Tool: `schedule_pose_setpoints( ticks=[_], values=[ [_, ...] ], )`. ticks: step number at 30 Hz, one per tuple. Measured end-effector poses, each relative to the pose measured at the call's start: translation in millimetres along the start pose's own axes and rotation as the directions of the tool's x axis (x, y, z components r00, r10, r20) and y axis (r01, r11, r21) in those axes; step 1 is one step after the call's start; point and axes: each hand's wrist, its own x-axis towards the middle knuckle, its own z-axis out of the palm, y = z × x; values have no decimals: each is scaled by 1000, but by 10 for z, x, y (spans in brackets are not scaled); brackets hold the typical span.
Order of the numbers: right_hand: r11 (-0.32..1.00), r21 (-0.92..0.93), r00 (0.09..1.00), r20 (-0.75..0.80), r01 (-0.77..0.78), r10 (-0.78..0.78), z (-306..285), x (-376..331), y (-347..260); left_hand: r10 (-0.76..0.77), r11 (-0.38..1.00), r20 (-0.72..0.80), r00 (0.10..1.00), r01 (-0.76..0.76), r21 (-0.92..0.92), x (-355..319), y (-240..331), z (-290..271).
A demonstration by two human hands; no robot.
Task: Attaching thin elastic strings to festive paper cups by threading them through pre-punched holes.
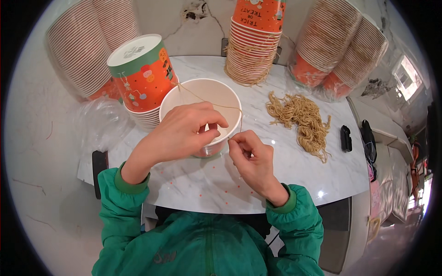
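Note:
A white-lined paper bucket (222,94) stands upright in front of me, its opening facing up. Thin tan cord (230,107) runs from its far left rim across the opening, over the right rim and down to my right hand (253,158). There the thumb and index finger are pinched together at the cord. My left hand (186,131) is over the near side of the bucket, thumb and index finger apart with a gap between them. Its other fingers are hidden, so whether they touch the bucket cannot be seen.
Upside-down orange and green buckets (142,76) are stacked at left, beside clear plastic wrap (99,122). A tall bucket stack (251,53) with cords stands behind. Wrapped stacks (327,37) lean at right. A cord pile (304,119) and a black object (346,139) lie on the marble-look table (299,179).

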Motion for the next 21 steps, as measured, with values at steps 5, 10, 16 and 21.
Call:
schedule_pose_setpoints(
  ticks=[5,10,16,21],
  values=[
    [1000,23,1000,-6,-11,11,37,28,-12,16,1000,141,990,-19,18,93,-20,-35],
    [1000,-20,1000,-7,-19,19,18,51,-48,49,999,194,980,-48,-9,173,-88,-26],
    [986,61,982,119,-156,148,-1,113,-115,77,993,97,992,-86,85,129,-141,-23],
    [982,-178,966,235,-64,106,-184,113,-60,58,940,-208,976,17,340,-178,194,-78]
  ],
)
